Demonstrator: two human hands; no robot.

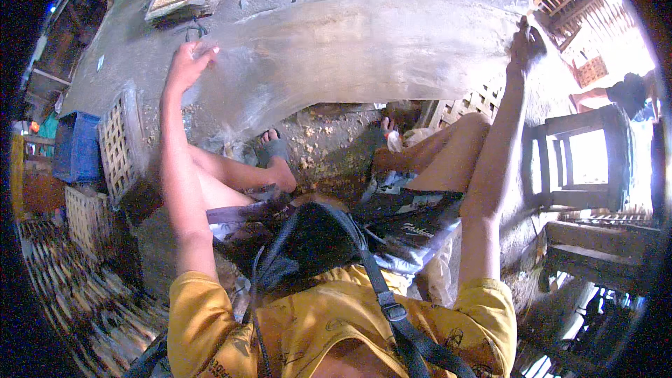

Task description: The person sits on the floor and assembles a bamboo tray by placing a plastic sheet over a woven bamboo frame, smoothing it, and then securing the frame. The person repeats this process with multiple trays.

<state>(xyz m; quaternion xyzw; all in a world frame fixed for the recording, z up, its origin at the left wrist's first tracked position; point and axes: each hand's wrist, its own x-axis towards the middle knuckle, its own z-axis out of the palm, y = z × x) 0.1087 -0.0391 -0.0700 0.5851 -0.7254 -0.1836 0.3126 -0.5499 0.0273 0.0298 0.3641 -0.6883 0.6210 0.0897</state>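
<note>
Yellow shirt sleeves (pixel 210 322) and a black chest strap (pixel 381 294) fill the lower edge, and from them both bare arms reach up and wide apart over the sitting person's knees. Left hand (pixel 187 64) pinches one end of a large clear plastic sheet (pixel 364 49) and right hand (pixel 526 43) grips the other, so it hangs stretched in the air above the sandalled feet (pixel 276 157) and littered concrete floor (pixel 126 42). By my judgement the sheet is fully spread out but not yet laid down or folded.
</note>
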